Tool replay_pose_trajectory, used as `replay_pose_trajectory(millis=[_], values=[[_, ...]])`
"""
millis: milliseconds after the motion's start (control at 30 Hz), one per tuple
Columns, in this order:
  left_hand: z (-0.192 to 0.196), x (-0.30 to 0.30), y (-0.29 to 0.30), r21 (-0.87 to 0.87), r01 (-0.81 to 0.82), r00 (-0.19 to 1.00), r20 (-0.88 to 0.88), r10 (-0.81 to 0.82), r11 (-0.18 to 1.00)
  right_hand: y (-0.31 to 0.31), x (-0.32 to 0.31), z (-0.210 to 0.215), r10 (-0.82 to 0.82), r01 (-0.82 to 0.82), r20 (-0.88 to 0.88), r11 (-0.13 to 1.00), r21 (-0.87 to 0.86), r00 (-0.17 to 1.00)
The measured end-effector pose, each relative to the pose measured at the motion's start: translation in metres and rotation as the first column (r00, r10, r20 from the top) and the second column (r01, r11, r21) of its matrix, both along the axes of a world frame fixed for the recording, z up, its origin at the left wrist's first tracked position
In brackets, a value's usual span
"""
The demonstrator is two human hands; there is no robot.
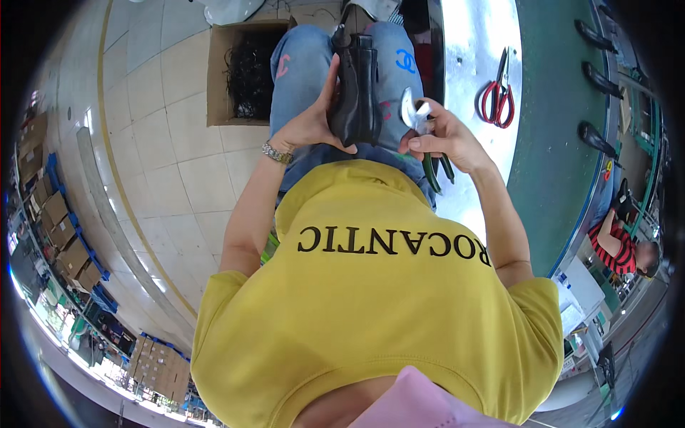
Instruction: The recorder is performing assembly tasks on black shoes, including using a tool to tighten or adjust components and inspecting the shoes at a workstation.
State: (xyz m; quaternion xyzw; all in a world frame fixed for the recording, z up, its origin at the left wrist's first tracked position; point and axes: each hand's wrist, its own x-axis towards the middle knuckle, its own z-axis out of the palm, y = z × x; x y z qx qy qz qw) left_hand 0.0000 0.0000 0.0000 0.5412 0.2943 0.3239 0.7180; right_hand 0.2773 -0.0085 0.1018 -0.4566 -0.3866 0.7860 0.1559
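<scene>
A black leather shoe (360,93) lies lengthwise across my lap, between my thighs. My left hand (314,118) grips it from the left side, with the thumb near its lower end and the fingers running along its edge. In my right hand (446,139), just right of the shoe, is a pair of pliers (432,171) with dark green handles and a shiny metal head. The handles point down toward me, below my fingers. The metal head sticks out above them, apart from the shoe.
A cardboard box (217,75) with dark stringy scraps stands left of my legs. Red-handled scissors (498,100) lie on the metal bench (471,43) at right. Beyond it, several black shoes (599,78) line a green conveyor (560,107). Another person (617,246) sits at far right.
</scene>
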Motion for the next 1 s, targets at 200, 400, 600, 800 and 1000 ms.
replay_pose_trajectory(millis=[200,400,600,800,1000], values=[[0.006,-0.004,0.016,-0.246,-0.006,0.984,0.173,0.050,0.969,-0.003,-0.023,0.003,0.019,-0.019,0.009,0.997,-0.079,1.000],[0.055,0.044,0.013,-0.377,-0.419,0.898,-0.039,0.437,0.826,0.005,-0.033,0.007,0.170,-0.165,0.065,0.984,-0.074,0.983],[0.052,0.053,0.000,-0.289,-0.525,0.847,-0.090,0.523,0.801,0.004,-0.031,0.010,0.318,-0.311,0.295,0.948,-0.072,0.901],[0.035,0.053,0.005,-0.309,-0.585,0.805,-0.107,0.583,0.750,0.008,-0.046,0.020,0.205,-0.430,0.559,0.849,0.306,0.803],[0.031,0.051,0.013,-0.379,-0.586,0.797,-0.109,0.595,0.716,0.000,-0.055,0.009,0.115,-0.262,0.526,0.941,0.214,0.843]])
